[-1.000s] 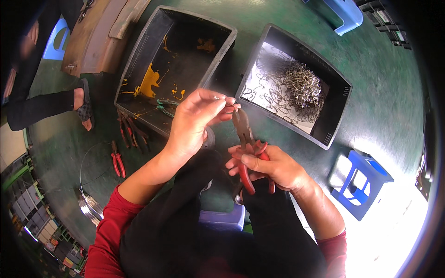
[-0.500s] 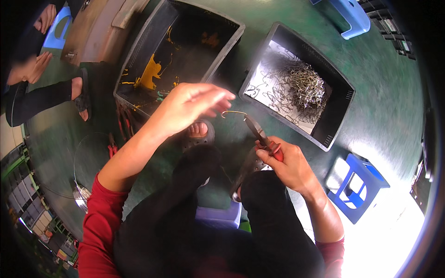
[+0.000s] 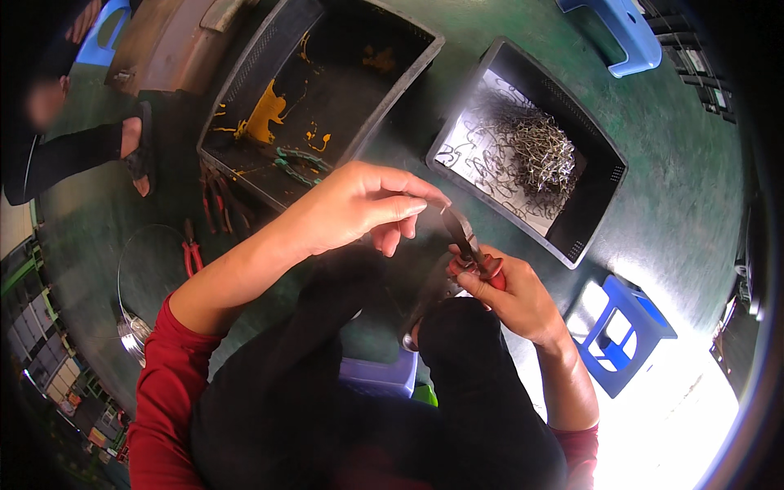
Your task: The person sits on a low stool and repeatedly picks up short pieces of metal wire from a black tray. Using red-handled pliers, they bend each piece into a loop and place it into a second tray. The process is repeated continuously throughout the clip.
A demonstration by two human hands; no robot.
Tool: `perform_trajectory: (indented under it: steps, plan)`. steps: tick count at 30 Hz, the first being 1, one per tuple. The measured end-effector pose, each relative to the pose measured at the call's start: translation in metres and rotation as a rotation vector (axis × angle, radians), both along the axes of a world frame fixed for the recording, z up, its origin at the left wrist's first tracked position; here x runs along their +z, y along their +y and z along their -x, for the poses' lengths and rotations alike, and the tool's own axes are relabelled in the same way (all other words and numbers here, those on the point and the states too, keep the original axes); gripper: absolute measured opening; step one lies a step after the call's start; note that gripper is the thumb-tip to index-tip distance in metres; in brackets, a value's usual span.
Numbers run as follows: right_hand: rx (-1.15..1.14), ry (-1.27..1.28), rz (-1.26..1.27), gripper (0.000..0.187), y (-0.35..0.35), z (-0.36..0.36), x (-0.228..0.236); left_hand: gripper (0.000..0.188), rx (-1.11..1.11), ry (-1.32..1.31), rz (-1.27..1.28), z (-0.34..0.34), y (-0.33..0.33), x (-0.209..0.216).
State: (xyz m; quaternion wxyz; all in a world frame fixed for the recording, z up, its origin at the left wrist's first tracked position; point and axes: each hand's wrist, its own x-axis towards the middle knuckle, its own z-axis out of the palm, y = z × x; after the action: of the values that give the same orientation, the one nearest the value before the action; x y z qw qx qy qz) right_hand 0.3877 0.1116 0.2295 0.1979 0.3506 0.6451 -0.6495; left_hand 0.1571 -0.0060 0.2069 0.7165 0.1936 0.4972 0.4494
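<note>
My right hand [image 3: 510,294] is wrapped round the red handles of a pair of pliers [image 3: 464,234], whose dark jaws point up and to the left. At the tip of the jaws a short bit of bent wire [image 3: 445,209] shows. My left hand [image 3: 371,208] reaches in from the left with its index fingertip at this wire and the thumb just behind it. The fingers look pinched on the wire, and they hide most of its length.
A black crate [image 3: 594,220] with many bent wire hooks [image 3: 543,155] stands ahead right. Another black crate [image 3: 400,77], stained yellow, holds green-handled pliers [image 3: 298,163]. Red-handled pliers [image 3: 192,253], a wire coil [image 3: 133,336] and a blue stool [image 3: 612,339] are on the floor. A person sits at far left.
My left hand has moved right and down onto the bent wire, which stood free in the jaws before. The right hand keeps its hold on the pliers. The far-left person's hand has shifted.
</note>
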Motion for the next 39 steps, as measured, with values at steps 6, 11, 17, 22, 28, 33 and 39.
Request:
perform_trajectory:
  steps: [6, 11, 17, 22, 28, 33, 39]
  plan:
    - [0.022, -0.019, 0.016, 0.036, 0.001, 0.001, 0.004, 0.024, 0.008, -0.056, 0.016, 0.0, -0.003, -0.003]
    - [0.036, -0.006, 0.021, 0.036, 0.001, 0.001, 0.004, 0.024, -0.018, -0.022, 0.006, -0.001, -0.004, -0.006]
    - [0.053, -0.018, 0.08, 0.037, 0.003, -0.002, 0.004, 0.024, -0.039, -0.048, 0.014, 0.0, -0.005, -0.006]
    - [0.036, 0.038, 0.099, 0.038, 0.002, -0.003, 0.002, 0.024, -0.069, -0.04, 0.026, -0.001, -0.005, -0.007]
    - [-0.005, 0.002, 0.163, 0.03, 0.002, -0.005, 0.001, 0.023, -0.093, 0.065, 0.008, -0.005, -0.002, 0.0]
    - [0.006, 0.004, 0.101, 0.025, 0.0, -0.009, -0.005, 0.021, -0.157, 0.506, -0.202, -0.016, -0.006, 0.01]
    - [0.013, -0.039, 0.034, 0.027, -0.001, -0.014, -0.01, 0.017, -0.198, 0.639, -0.34, -0.019, -0.007, 0.014]
